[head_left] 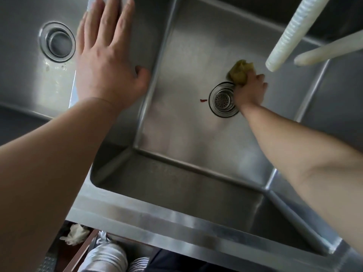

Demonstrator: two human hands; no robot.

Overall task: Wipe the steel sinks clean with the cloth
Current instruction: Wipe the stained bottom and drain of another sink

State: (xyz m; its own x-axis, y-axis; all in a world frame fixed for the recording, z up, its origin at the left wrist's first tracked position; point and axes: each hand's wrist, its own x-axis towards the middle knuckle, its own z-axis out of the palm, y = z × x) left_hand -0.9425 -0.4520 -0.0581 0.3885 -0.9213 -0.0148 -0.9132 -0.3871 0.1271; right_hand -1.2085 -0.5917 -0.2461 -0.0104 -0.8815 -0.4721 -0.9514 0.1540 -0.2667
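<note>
Yellow-green cloth (pixel 240 72) sits bunched in the right hand (pixel 249 91), fingers closed around it, pressed to the floor of the middle steel sink (pixel 186 144) just beside the strainer drain (pixel 223 99); a small red scrap (pixel 203 100) lies at the drain's other side; the left hand (pixel 107 55) rests flat, fingers spread, on the divider beside the left sink (pixel 23 61); two ribbed white hoses (pixel 290 34) hang above; no writing is legible.

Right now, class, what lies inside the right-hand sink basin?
A drain strainer, a small red scrap, and the right hand pressing a yellow cloth. Steel beneath the cloth is hidden.
</note>
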